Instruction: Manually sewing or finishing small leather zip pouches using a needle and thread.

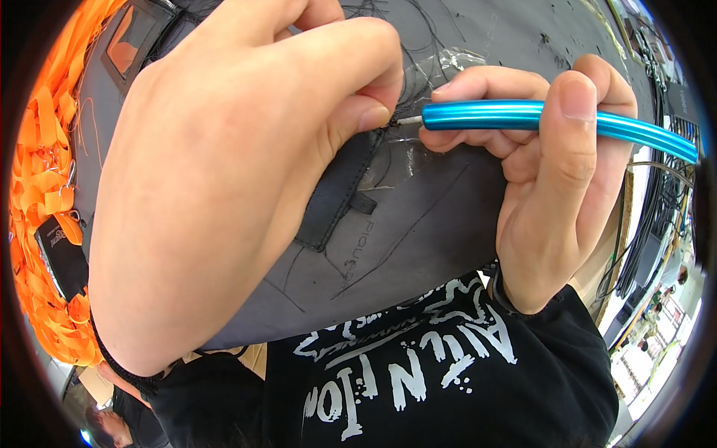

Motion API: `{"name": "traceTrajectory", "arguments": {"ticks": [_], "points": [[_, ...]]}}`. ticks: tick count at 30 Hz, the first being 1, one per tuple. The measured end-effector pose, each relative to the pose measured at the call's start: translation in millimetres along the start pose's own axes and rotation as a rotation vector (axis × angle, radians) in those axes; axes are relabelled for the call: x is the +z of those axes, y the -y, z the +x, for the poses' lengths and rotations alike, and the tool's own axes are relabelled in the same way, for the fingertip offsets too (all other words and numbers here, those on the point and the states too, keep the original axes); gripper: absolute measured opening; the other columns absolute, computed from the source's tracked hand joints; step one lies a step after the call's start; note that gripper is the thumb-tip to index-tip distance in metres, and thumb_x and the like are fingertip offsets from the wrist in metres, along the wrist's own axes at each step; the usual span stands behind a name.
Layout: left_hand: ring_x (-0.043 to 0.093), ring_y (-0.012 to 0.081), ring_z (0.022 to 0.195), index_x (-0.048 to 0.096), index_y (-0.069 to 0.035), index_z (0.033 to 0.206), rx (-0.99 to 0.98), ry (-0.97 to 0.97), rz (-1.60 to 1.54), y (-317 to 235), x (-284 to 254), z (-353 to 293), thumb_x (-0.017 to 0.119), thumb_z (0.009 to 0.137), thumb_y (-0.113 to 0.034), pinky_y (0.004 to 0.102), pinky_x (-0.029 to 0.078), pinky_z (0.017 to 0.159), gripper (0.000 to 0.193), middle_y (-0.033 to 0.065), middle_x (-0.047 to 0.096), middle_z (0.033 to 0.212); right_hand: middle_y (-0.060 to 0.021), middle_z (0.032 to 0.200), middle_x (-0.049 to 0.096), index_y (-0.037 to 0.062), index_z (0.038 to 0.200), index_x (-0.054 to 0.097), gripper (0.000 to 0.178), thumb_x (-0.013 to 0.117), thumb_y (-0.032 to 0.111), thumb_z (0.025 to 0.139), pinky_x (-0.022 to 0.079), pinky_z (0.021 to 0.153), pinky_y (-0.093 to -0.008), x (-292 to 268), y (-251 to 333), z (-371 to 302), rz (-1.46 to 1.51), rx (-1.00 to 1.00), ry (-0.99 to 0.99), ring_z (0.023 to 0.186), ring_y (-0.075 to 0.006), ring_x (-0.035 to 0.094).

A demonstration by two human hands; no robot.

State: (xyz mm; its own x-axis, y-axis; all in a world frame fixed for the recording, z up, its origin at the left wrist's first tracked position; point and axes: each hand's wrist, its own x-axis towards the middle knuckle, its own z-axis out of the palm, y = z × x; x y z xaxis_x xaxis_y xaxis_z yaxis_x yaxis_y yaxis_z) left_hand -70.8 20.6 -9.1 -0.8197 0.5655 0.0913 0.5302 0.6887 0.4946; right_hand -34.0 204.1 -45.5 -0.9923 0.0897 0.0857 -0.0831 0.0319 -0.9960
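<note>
My left hand [246,127] is closed, thumb and forefinger pinching the far end of a black stitched strip [340,190]. A small loop or tab sticks out from the strip's side, and part of it is hidden behind the hand. My right hand [553,157] grips a shiny blue tube-shaped tool [485,115] between thumb and fingers. The tool's thin metal tip [409,120] points left and is at the strip's end, right beside my left thumb; whether it touches is too small to tell. Loose black threads [418,45] lie around and beyond the fingertips.
Grey work surface [441,216] carries thread scraps and clear plastic film [463,58]. Orange straps [45,179] with metal hooks are heaped along the left, with a black flat piece [63,257] among them. Black cables [650,216] hang at right. Another person [123,422] is at lower left.
</note>
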Motion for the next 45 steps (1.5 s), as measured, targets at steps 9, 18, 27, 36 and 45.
{"name": "traceTrajectory", "arguments": {"ticks": [9, 18, 27, 36, 45], "points": [[0.051, 0.0097, 0.073, 0.057, 0.0, 0.101, -0.163, -0.057, -0.284, 12.4, -3.6, -3.6, 0.059, 0.091, -0.002, 0.0226, 0.043, 0.069, 0.01, 0.0025, 0.055, 0.093, -0.0287, 0.09, 0.063, 0.0037, 0.122, 0.032, 0.032, 0.033, 0.032, 0.106, 0.057, 0.068, -0.0372, -3.0, 1.0, 0.1, 0.052, 0.018, -0.045, 0.069, -0.0304, 0.065], [0.047, 0.0126, 0.058, 0.061, -0.001, 0.079, -0.583, 0.33, 0.389, 12.8, -61.8, -17.5, 0.077, 0.078, -0.033, 0.0313, 0.037, 0.054, 0.036, 0.0037, 0.049, 0.061, -0.0164, 0.079, 0.058, 0.0102, 0.111, 0.04, 0.026, 0.032, 0.034, 0.106, 0.045, 0.054, -0.0337, -6.2, 2.5, 0.1, 0.419, 0.013, -0.177, 0.054, -0.0215, 0.05], [0.05, 0.008, 0.065, 0.062, 0.003, 0.087, -0.284, 0.373, -0.353, 18.7, -34.1, -44.0, 0.067, 0.088, -0.011, 0.026, 0.042, 0.057, 0.014, 0.005, 0.056, 0.072, -0.0175, 0.083, 0.06, 0.0104, 0.117, 0.045, 0.029, 0.033, 0.034, 0.106, 0.045, 0.055, -0.0334, -9.5, 5.1, -2.0, 0.405, -0.095, -0.12, 0.056, -0.0216, 0.051], [0.041, 0.0107, 0.064, 0.063, -0.007, 0.108, -0.056, -0.019, -0.137, 32.3, -22.5, -39.9, 0.074, 0.077, -0.004, 0.0241, 0.037, 0.058, 0.033, 0.001, 0.044, 0.086, -0.0222, 0.087, 0.06, 0.0093, 0.112, 0.035, 0.025, 0.029, 0.033, 0.106, 0.054, 0.058, -0.0356, 23.7, 19.5, -14.2, 0.386, 0.017, -0.07, 0.058, -0.0256, 0.059], [0.047, 0.0107, 0.067, 0.063, -0.003, 0.089, -0.103, -0.021, -0.207, 48.8, -19.5, -38.7, 0.069, 0.082, -0.001, 0.024, 0.038, 0.059, 0.009, 0.0021, 0.049, 0.082, -0.0175, 0.091, 0.058, 0.0124, 0.109, 0.035, 0.024, 0.031, 0.036, 0.106, 0.056, 0.062, -0.039, 34.0, 16.8, -6.6, 0.438, 0.073, 0.115, 0.063, -0.025, 0.061]]}}
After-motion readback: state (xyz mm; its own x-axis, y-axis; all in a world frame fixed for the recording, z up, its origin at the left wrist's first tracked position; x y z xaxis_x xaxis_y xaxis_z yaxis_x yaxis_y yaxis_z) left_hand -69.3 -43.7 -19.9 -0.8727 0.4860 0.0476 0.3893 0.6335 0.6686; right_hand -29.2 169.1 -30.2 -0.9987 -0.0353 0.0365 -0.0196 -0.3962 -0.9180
